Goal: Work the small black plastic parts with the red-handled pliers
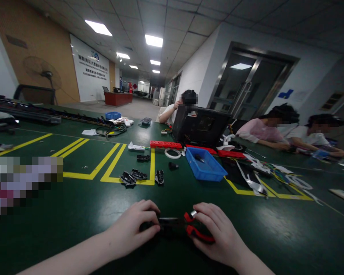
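The bin (209,175) sits on the table (103,204) behind the pliers (192,230), before the case (203,128).

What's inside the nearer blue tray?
A small dark part lies inside the nearer blue tray, too blurred to identify. The near wall covers the interior right behind it.

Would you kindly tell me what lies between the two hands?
In the head view, the dark front part of a red-handled tool lies between the left hand and right hand.
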{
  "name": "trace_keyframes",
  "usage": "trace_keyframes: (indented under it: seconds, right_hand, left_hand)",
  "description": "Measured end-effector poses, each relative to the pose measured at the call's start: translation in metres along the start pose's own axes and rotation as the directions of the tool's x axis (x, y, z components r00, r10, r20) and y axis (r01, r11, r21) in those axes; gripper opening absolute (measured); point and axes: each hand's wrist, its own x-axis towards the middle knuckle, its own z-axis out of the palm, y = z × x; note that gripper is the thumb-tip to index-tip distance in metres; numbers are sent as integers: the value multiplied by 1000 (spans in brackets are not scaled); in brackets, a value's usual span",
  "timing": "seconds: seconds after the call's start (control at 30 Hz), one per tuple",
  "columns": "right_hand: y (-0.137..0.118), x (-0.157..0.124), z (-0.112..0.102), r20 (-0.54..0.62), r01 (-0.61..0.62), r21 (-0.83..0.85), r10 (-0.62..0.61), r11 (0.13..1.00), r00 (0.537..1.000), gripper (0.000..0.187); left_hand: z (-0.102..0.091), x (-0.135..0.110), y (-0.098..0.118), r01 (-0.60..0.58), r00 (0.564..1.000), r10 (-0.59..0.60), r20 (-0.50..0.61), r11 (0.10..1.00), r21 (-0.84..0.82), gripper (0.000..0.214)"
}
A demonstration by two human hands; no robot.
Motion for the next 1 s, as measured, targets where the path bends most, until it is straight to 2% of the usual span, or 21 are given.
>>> trace_keyframes:
  seconds: [0.43,0.53,0.67,1.0]
  right_hand:
    - [-2,-1,1,15,22,-17,-22,1000,1000,26]
    - [-2,-1,2,0,-7,17,7,1000,1000,34]
    - [-2,1,1,37,2,29,-3,1000,999,44]
    - [-8,3,1,108,-36,83,27,996,994,46]
  left_hand:
    - [-1,-2,2,-1,1000,1,-2,1000,19,8]
    - [1,-1,-1,-11,1000,11,1,999,37,13]
    - [2,0,-7,-32,999,32,6,999,35,14]
    - [0,2,-12,40,999,-38,23,996,-80,9]
